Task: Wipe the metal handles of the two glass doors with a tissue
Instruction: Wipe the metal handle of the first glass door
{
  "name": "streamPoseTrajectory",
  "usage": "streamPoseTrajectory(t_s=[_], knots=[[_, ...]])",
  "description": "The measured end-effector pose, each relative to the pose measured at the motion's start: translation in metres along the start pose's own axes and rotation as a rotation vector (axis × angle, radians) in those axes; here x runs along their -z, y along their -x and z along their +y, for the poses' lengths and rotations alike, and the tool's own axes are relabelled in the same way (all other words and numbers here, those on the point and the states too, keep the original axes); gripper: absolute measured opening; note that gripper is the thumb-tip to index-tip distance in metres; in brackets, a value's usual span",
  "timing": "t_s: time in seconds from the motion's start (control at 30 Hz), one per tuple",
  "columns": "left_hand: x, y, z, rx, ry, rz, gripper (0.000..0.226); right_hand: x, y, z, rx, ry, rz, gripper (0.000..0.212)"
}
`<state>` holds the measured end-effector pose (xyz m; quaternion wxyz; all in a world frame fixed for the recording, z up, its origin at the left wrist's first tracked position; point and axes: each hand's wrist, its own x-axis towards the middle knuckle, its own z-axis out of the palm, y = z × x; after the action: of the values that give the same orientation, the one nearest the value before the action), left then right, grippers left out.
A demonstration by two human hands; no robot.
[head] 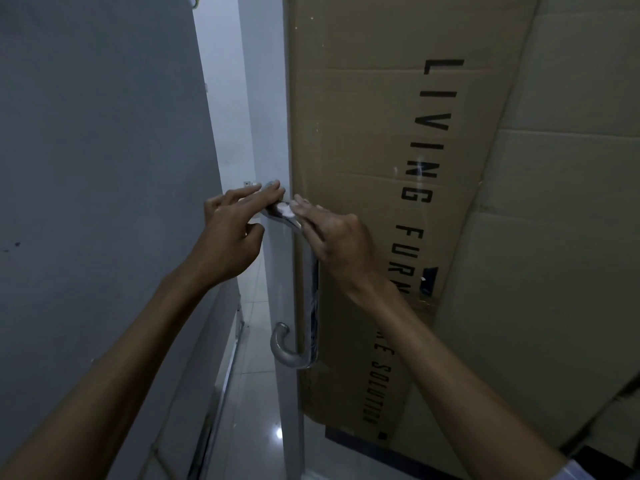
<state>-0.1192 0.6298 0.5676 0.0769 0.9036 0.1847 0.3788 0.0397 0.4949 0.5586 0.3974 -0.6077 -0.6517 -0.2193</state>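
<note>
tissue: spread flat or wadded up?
Wadded. The tissue shows only as a small white lump pressed on the top bend of the handle under the right hand.

Handle's (309, 282) top bend under right hand (332, 237)
</note>
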Motion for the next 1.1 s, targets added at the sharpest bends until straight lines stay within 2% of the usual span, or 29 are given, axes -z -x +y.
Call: streamPoseTrajectory(t_s=[0.13, 0.43, 0.57, 0.67, 0.73, 0.97, 1.1], knots=[[-0.002, 0.001, 0.001, 0.004, 0.019, 0.019, 0.080, -0.004, 0.012, -0.001, 0.061, 0.013, 0.002, 0.043], [-0.012, 0.003, 0.002, -0.008, -0.012, 0.058, 0.080, -0.012, 0.027, 0.001, -0.067, -0.050, 0.144, 0.039], [-0.014, 0.004, 0.003, -0.007, -0.017, 0.068, 0.080, -0.018, 0.036, -0.002, -0.034, -0.059, 0.191, 0.041], [-0.015, 0.006, 0.003, -0.007, -0.018, 0.077, 0.082, -0.020, 0.041, -0.002, -0.099, -0.090, 0.229, 0.039], [-0.016, 0.006, 0.003, 0.002, -0.037, 0.080, 0.082, -0.022, 0.035, -0.004, -0.102, -0.068, 0.212, 0.039], [-0.014, 0.004, 0.002, 0.034, -0.039, 0.090, 0.083, -0.015, -0.017, -0.017, 0.041, 0.104, -0.004, 0.035], [-0.013, 0.003, 0.003, 0.015, -0.028, 0.102, 0.084, -0.013, 0.000, -0.004, 0.063, 0.079, 0.036, 0.041]])
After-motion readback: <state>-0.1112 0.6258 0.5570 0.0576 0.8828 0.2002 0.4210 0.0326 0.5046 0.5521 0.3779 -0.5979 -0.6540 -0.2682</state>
